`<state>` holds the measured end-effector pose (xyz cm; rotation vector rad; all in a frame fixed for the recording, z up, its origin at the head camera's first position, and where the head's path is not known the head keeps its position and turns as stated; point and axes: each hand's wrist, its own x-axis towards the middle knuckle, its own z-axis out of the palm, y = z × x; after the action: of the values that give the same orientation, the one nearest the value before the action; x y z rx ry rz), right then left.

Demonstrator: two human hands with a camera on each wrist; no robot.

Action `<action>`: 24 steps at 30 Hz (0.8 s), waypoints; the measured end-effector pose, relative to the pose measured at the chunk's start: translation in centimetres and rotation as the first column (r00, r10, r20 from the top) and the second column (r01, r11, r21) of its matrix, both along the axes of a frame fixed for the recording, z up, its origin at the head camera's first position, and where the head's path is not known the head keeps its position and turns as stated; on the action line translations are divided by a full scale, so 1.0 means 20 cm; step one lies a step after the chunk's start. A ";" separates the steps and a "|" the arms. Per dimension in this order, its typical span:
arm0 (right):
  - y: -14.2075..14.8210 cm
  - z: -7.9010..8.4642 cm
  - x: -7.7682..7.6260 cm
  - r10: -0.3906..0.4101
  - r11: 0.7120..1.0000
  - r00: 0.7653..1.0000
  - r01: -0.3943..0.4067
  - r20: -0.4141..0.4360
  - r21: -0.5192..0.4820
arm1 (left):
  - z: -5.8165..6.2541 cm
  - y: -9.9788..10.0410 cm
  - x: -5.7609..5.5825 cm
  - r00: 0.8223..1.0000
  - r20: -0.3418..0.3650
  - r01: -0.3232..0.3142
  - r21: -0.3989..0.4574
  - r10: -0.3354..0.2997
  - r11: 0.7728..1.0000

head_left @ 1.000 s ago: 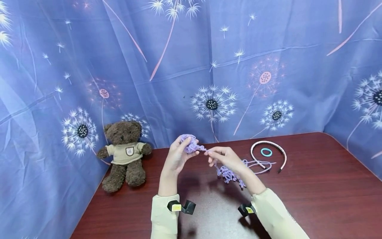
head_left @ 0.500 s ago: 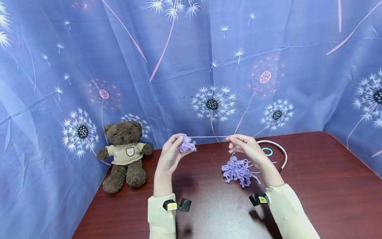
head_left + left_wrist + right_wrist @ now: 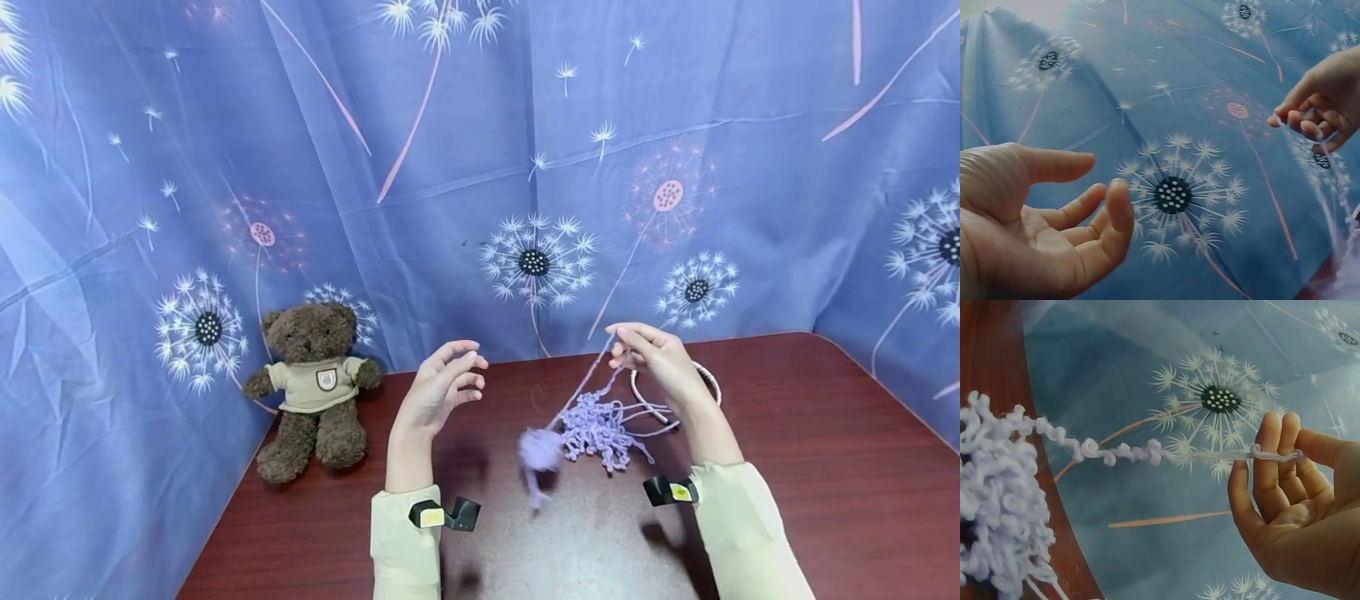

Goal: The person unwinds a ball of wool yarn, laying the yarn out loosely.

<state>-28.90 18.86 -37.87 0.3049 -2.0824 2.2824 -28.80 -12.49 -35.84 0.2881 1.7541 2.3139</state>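
With my right hand (image 3: 660, 362), I pinch a purple strand (image 3: 583, 382) between thumb and fingertip. The ball (image 3: 540, 450), blurred, is on this strand at 7 o'clock from the pinch. The heap (image 3: 600, 432) is at 6 o'clock. My left hand (image 3: 442, 387), at 9 o'clock from the right, has its thumb spread wide from bent fingers.

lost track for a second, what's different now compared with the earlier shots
The left hand has let go of the purple yarn ball, which has dropped down and right, blurred, on a purple strand rising to the right hand. The right hand pinches that strand and has moved right and slightly up. The teddy bear stayed put.
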 end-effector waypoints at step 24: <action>0.03 -0.01 0.00 -0.009 0.998 1.000 0.010 -0.023 0.067 | -0.46 0.54 -0.01 0.893 0.075 0.399 -0.592 -0.445 0.700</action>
<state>-28.98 19.48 -37.98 0.3206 -2.1477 2.1971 -28.96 -1.68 -45.00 0.5896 2.0738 1.3604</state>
